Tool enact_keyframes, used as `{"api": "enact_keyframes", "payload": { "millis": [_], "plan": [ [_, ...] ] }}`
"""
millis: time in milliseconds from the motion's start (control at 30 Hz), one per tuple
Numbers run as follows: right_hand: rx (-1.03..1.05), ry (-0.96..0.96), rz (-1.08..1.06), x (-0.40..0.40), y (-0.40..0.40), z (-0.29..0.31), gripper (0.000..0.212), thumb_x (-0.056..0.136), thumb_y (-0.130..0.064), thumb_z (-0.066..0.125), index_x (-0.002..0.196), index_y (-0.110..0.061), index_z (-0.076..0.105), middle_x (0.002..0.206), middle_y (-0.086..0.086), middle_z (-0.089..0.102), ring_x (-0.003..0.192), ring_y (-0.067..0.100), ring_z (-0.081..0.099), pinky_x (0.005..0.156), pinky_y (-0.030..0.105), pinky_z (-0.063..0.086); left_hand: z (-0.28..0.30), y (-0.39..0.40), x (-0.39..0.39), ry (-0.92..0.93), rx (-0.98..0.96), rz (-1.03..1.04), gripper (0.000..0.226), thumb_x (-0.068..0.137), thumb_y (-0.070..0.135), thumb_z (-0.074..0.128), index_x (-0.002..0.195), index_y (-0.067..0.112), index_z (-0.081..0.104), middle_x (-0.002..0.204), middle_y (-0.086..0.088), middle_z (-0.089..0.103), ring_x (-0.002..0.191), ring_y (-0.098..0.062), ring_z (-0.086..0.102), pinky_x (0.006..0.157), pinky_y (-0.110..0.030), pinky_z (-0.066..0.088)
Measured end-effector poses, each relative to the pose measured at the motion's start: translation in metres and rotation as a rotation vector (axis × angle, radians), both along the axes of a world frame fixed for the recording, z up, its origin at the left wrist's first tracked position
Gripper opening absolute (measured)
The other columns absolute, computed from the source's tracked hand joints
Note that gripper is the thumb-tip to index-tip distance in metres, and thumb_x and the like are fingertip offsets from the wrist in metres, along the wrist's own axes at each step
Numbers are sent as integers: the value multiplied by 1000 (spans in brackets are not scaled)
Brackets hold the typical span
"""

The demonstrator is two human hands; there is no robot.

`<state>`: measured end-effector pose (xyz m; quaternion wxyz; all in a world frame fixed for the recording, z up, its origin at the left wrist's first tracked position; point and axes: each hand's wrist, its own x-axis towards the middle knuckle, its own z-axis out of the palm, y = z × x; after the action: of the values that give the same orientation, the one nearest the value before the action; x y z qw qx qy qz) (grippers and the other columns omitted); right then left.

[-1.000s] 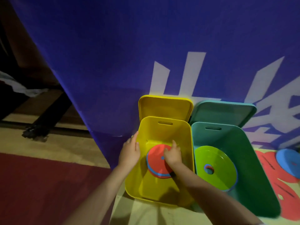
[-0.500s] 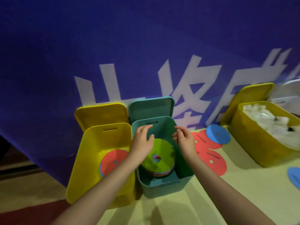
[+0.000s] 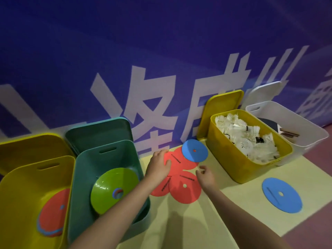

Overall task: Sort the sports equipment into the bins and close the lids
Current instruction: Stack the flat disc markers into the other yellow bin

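My left hand (image 3: pixel 159 165) lies flat on the upper red disc (image 3: pixel 181 163), fingers loosely spread and pressing down on it, not pinching anything. My right hand (image 3: pixel 205 177) hovers at about four o'clock from it, fingers half curled and apart, empty, its fingertips just beside the edge of the lower red disc (image 3: pixel 185 190); I cannot tell whether they touch it. A third red disc (image 3: pixel 159 189) pokes out from under my left wrist. These three overlap on the pale yellow mat (image 3: pixel 224 212), and a blue disc (image 3: pixel 195 150) rests partly on the upper one, at one o'clock from my left hand.

At nine o'clock stands the teal bin (image 3: pixel 86 177), open, with a green disc (image 3: pixel 112 187) leaning inside on others below it; its teal lid (image 3: pixel 98 132) stands against the wall behind. Further toward eight o'clock the left yellow bin (image 3: pixel 19 194) holds a stack with a red disc on top.

At two o'clock the right yellow bin (image 3: pixel 231 166) is full of white shuttlecocks (image 3: pixel 246 139), its lid propped behind. Beyond it a white bin (image 3: pixel 305 130) holds what look like dark paddles. A lone blue disc (image 3: pixel 282 194) lies at four o'clock on the mat.

The blue banner (image 3: pixel 161 51) carries large white Chinese characters, cut off and blurred; I cannot read them with confidence.
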<state>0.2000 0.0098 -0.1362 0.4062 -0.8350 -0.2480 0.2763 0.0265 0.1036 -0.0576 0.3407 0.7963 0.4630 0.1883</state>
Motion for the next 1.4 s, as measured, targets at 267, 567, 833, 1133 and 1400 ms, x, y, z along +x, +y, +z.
{"api": "enact_keyframes", "payload": {
  "millis": [267, 567, 833, 1133, 1400],
  "plan": [
    [-255, -120, 339, 37, 32, -61, 53, 83, -47, 64, 126, -18, 55, 116, 5, 59, 112, 26, 55, 92, 38, 47, -49, 50, 53, 257, -155, 113, 49, 92, 30, 54, 139, 22, 42, 138, -10, 43, 119, -27, 51, 96, -33, 43],
    [-476, -336, 613, 37, 50, -99, 70, 78, -42, 62, 139, -23, 36, 126, 8, 44, 120, 31, 40, 98, 37, 37, -123, 114, 70, 429, -371, 269, 55, 91, 33, 54, 142, 19, 39, 135, -17, 47, 118, -34, 53, 99, -40, 44],
    [-247, 12, 525, 70, 46, -121, 38, 65, -35, 57, 102, -27, 56, 95, -1, 66, 91, 24, 63, 79, 39, 50, -164, 108, 87, 589, -249, 248, 77, 83, 35, 67, 148, 23, 26, 134, -16, 42, 125, -34, 39, 100, -42, 39],
    [-50, -23, 495, 70, 28, -135, 38, 73, -37, 52, 99, -12, 65, 90, 3, 61, 84, 22, 59, 76, 37, 47, -170, 108, 69, 377, -359, 362, 67, 84, 15, 55, 144, 33, 33, 119, -11, 49, 101, -32, 58, 85, -37, 51],
    [17, -37, 465, 67, 12, -118, 23, 89, -12, 52, 109, -17, 63, 103, -2, 70, 94, 20, 65, 78, 31, 48, -137, 112, 54, 130, -465, 565, 53, 76, 21, 40, 125, 39, 51, 100, 0, 67, 81, -25, 65, 79, -39, 55]
  ]
}}
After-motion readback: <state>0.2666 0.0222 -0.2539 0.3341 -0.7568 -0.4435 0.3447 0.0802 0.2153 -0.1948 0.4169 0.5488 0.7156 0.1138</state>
